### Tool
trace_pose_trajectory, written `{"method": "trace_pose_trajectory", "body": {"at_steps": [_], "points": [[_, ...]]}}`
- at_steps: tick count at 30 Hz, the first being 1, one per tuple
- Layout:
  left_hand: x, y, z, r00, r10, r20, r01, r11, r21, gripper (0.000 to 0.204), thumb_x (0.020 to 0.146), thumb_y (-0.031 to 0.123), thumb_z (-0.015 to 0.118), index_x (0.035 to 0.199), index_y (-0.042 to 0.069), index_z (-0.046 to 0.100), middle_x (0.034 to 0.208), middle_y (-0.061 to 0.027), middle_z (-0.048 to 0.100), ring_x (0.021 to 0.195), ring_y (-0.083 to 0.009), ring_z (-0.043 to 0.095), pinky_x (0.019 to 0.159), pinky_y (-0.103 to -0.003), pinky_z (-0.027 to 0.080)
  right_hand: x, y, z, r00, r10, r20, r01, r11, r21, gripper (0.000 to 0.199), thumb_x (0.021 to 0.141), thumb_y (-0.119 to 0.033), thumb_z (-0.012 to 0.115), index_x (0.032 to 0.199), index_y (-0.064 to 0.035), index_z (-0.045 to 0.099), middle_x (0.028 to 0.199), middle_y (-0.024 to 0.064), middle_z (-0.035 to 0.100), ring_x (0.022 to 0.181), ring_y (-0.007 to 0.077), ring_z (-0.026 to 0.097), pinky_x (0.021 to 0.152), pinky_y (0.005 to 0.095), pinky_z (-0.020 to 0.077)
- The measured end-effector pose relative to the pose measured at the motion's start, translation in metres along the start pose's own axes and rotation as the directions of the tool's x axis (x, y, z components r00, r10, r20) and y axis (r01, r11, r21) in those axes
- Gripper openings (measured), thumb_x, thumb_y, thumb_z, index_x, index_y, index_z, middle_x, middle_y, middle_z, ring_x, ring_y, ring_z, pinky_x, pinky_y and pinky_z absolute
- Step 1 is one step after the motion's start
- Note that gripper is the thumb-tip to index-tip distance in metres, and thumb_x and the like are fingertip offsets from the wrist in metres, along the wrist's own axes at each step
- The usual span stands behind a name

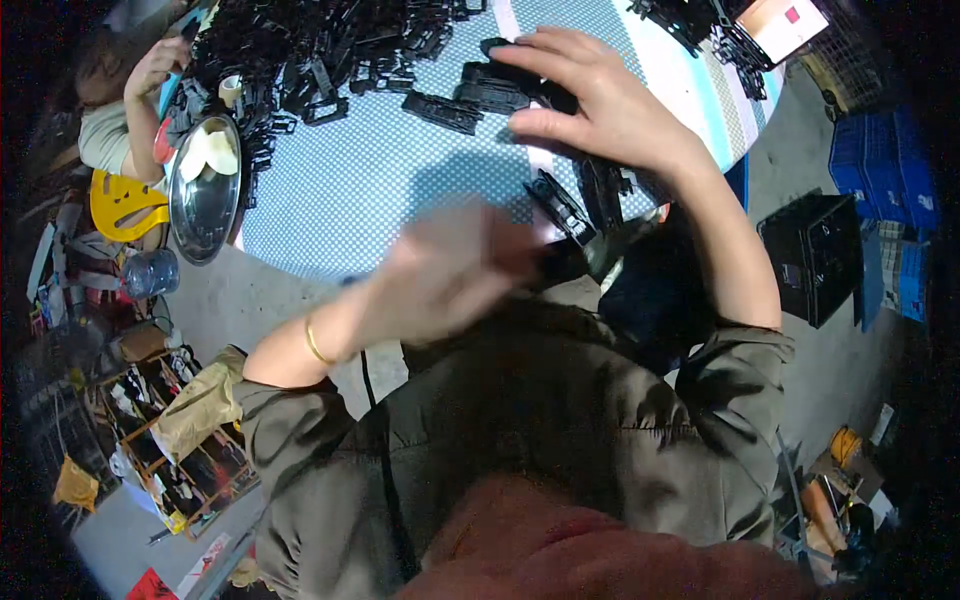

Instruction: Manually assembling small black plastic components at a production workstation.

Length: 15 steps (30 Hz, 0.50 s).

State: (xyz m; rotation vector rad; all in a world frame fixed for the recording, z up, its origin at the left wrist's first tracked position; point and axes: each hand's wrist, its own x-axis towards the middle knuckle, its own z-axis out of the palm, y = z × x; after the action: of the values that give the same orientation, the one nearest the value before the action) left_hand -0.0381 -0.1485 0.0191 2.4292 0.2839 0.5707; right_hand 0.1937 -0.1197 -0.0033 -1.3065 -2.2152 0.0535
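- On the round table [400, 190] with its dotted blue-white cloth, the person's right hand [600, 105] lies spread, fingers wide and flat, pressing on a small cluster of black plastic parts [495, 90]; it pins them rather than pinching any one piece.
- The left hand [450, 270] is blurred near the table's front edge; whether it is closed on anything cannot be told, though a dark piece [562, 262] shows just at its fingertips.
- A few more black parts [580, 195] lie below the right wrist, near the table edge, and a big heap of black parts [320, 50] covers the far left of the cloth.
- To do this well, the person would likely keep the right palm low so the pinned pieces do not slide, and draw one piece at a time toward the edge.
- The loose pieces at the rim look easy to knock off; a slower left hand would seem safer.
- A steel bowl [205, 195] sits at the left rim, beside another person's arm [145, 85], well clear of both hands.
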Motion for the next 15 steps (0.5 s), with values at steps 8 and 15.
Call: {"method": "trace_pose_trajectory", "body": {"at_steps": [8, 15], "points": [[0.020, -0.045, 0.003, 0.937, -0.334, -0.102, 0.347, 0.865, 0.362, 0.105, 0.052, 0.039, 0.081, 0.132, -0.004, 0.026, 0.130, -0.0313, 0.029, 0.125, -0.0486, 0.019, 0.104, -0.050, 0.023, -0.017, -0.024, -0.002, 0.999, 0.006, 0.047, -0.009, 0.998, 0.068, 0.049, 0.072, -0.037, 0.065, 0.110, -0.0073, 0.058, 0.114, 0.0141, 0.052, 0.108, 0.0314, 0.047, 0.092, 0.0410, 0.0383], [0.031, -0.040, 0.026, 0.996, -0.075, -0.039, 0.081, 0.982, 0.173, 0.100, 0.057, 0.040, 0.078, 0.131, 0.000, 0.024, 0.118, -0.0217, 0.032, 0.111, -0.0378, 0.033, 0.095, -0.048, 0.030, -0.058, -0.039, -0.009, 0.999, 0.009, -0.041, 0.000, 0.980, 0.201, 0.048, 0.070, -0.029, 0.066, 0.106, 0.0008, 0.056, 0.106, 0.0167, 0.054, 0.101, 0.0340, 0.051, 0.086, 0.0420, 0.0416]]}}
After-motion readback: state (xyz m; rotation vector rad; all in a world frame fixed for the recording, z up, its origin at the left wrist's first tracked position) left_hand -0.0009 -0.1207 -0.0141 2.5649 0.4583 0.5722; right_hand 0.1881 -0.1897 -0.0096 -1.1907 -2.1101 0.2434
